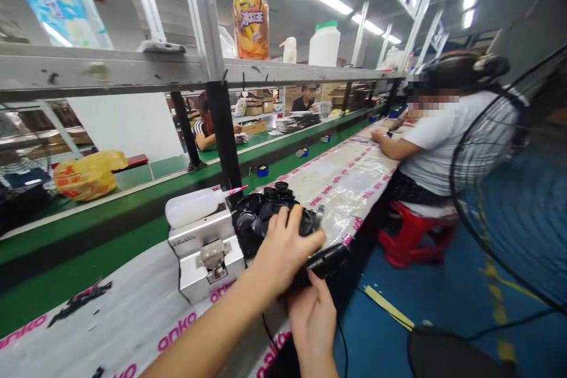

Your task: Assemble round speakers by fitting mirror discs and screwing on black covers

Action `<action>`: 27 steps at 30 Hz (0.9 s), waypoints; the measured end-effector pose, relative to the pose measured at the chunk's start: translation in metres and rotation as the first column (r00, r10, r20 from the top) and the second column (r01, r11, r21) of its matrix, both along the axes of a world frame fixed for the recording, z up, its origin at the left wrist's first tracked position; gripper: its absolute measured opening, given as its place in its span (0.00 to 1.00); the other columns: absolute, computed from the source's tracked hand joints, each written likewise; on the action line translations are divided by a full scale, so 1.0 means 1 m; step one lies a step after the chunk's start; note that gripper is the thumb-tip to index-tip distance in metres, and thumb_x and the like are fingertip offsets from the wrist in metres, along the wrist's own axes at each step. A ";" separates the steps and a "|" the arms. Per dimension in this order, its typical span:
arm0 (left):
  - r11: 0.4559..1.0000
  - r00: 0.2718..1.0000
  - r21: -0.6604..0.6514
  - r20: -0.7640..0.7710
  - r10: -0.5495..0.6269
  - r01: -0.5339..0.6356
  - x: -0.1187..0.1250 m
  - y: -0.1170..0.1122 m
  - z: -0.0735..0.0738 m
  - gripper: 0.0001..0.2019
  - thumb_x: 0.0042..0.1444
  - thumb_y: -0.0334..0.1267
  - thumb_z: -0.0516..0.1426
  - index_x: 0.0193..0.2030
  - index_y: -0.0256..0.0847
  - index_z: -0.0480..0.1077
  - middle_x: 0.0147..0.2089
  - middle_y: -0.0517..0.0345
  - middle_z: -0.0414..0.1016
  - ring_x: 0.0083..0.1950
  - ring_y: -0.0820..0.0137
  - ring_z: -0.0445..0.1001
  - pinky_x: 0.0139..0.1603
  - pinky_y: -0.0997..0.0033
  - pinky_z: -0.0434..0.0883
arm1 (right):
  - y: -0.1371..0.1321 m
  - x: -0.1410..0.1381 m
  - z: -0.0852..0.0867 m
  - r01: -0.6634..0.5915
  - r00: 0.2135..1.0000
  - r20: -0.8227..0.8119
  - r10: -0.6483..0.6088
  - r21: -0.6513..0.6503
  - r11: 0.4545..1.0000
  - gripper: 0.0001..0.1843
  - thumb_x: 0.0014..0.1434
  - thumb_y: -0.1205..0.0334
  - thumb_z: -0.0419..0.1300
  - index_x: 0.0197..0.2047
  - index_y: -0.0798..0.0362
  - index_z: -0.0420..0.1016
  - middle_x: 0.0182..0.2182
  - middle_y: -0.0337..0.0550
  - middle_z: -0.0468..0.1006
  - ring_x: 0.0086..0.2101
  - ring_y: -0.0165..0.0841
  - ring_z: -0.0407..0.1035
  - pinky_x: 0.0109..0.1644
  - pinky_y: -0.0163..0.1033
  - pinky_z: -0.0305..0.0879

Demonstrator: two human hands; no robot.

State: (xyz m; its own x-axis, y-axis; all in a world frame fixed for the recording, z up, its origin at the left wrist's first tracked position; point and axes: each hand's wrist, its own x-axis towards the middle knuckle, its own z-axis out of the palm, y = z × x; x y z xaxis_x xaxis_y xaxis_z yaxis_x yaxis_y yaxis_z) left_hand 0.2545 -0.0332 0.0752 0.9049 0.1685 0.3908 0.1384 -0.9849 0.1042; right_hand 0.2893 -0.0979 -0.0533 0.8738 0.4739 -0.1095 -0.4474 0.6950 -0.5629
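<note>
Counts: one pile of black round parts [266, 212], exact number unreadable, roughly a dozen, heaped together. One black flat part [325, 260] at the bench edge. One metal fixture box [206, 251] with a latch on its front, one white squeeze bottle [195, 205] lying on top of it. Two hands in view.

Edges/room: the pile sits close to the near bench edge, with the blue floor right beyond. The fixture box touches the pile on its left side. The printed plastic sheet [349, 180] beyond the pile is mostly bare up to a seated co-worker [443, 142]. Green conveyor belt [110, 224] runs behind everything.

Left hand [283, 251]: fingers curled loosely over the near side of the pile, touching the parts; can't tell if it actually grips one.

Right hand [312, 316]: just below, fingertips at the black flat part's underside; grip not visible.
</note>
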 end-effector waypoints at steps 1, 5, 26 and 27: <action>0.999 0.999 0.007 -0.024 0.040 -0.040 0.016 0.010 -0.003 0.18 0.62 0.31 0.58 0.57 0.49 0.70 0.69 0.38 0.58 0.67 0.41 0.60 0.61 0.38 0.65 | -0.001 -0.001 0.002 -0.017 0.999 -0.043 0.018 0.019 1.000 0.19 0.54 0.54 0.66 0.48 0.52 0.77 0.42 0.43 0.81 0.43 0.40 0.76 0.51 0.51 0.72; 0.977 0.975 -0.006 -0.057 0.214 -0.214 0.055 0.049 -0.020 0.19 0.62 0.25 0.56 0.57 0.47 0.69 0.70 0.35 0.53 0.69 0.38 0.55 0.61 0.27 0.57 | -0.004 0.001 0.007 -0.029 0.982 -0.184 0.039 0.057 0.998 0.20 0.49 0.59 0.69 0.46 0.49 0.76 0.38 0.38 0.81 0.42 0.35 0.75 0.53 0.47 0.71; 0.952 0.875 -0.145 -0.450 0.180 -0.270 0.057 0.085 -0.032 0.34 0.47 0.42 0.69 0.62 0.44 0.67 0.73 0.42 0.53 0.72 0.34 0.50 0.65 0.23 0.51 | 0.000 0.002 0.016 -0.044 0.944 -0.325 0.060 0.056 0.997 0.21 0.44 0.61 0.71 0.43 0.50 0.74 0.39 0.39 0.79 0.40 0.34 0.74 0.47 0.42 0.73; 0.953 0.878 -0.136 -0.440 0.188 -0.272 0.055 0.082 -0.030 0.33 0.47 0.39 0.69 0.62 0.44 0.68 0.73 0.41 0.53 0.72 0.34 0.51 0.65 0.23 0.52 | 0.001 0.002 0.018 -0.045 0.945 -0.323 0.057 0.045 0.998 0.22 0.44 0.61 0.71 0.43 0.51 0.74 0.39 0.39 0.79 0.40 0.34 0.74 0.46 0.40 0.74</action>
State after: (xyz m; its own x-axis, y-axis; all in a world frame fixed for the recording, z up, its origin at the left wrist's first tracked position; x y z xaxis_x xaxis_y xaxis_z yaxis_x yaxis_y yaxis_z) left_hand 0.3098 0.0493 0.0450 0.9026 0.4240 -0.0740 0.4304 -0.8873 0.1656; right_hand 0.2912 -0.0970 -0.0354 0.7686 0.5262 -0.3639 -0.6368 0.6837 -0.3563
